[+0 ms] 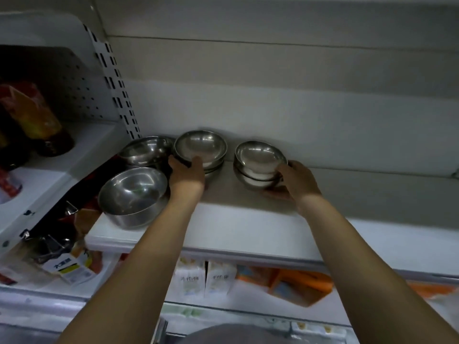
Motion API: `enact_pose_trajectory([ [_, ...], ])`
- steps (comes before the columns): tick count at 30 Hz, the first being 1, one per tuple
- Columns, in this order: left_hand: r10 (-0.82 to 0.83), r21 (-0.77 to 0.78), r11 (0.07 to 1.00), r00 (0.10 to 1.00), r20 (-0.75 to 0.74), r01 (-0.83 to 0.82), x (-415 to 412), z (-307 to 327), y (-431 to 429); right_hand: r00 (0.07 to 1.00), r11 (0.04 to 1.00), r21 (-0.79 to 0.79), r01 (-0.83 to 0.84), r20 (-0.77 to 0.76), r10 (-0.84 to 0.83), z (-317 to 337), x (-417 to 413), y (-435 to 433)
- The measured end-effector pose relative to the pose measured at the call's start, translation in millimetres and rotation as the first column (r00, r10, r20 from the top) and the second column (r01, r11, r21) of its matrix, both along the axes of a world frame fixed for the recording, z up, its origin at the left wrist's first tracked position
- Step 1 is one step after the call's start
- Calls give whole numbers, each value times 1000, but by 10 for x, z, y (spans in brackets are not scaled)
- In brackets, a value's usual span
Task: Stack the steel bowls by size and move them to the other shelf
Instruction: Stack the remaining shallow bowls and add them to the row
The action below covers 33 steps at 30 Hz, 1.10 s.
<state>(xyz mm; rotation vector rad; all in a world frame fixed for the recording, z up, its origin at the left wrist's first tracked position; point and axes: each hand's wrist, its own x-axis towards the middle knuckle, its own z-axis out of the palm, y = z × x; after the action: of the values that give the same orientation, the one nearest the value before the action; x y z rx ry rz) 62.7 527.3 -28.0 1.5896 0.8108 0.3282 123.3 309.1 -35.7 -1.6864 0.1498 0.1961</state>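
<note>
Both hands grip nested bowl stacks: left hand [188,173] one stack [201,147], right hand [296,181] another [259,162].

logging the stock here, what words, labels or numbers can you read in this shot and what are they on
Nothing here can be read with confidence.
White cartons below the shelf: dark handwritten-looking characters, too blurred to read.
Package at lower left: label with dark print, too blurred to read.
Orange packets: no legible text.
Steel bowls: no markings visible.
</note>
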Motion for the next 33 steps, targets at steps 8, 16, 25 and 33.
enact_pose_trajectory([
  [8, -174, -96, 979, 983, 59, 179, -10, 20, -85, 989, 973, 205, 103, 87, -122, 497, -113, -58],
  [16, -271, -118, 956, 962, -15, 268, -6, -41, -31, 987, 996, 85, 15, 156, -28, 723, 1, 193],
  [25, -172, -158, 965, 961, 215, 208, 109, 33, -31, 963, 961, -266, -69, 233, 133, 654, 37, 498],
  [33, -229, -112, 958, 942, 247, 262, 133, 62, -115, 942, 941, -339, -27, 308, 137, 475, -29, 543],
])
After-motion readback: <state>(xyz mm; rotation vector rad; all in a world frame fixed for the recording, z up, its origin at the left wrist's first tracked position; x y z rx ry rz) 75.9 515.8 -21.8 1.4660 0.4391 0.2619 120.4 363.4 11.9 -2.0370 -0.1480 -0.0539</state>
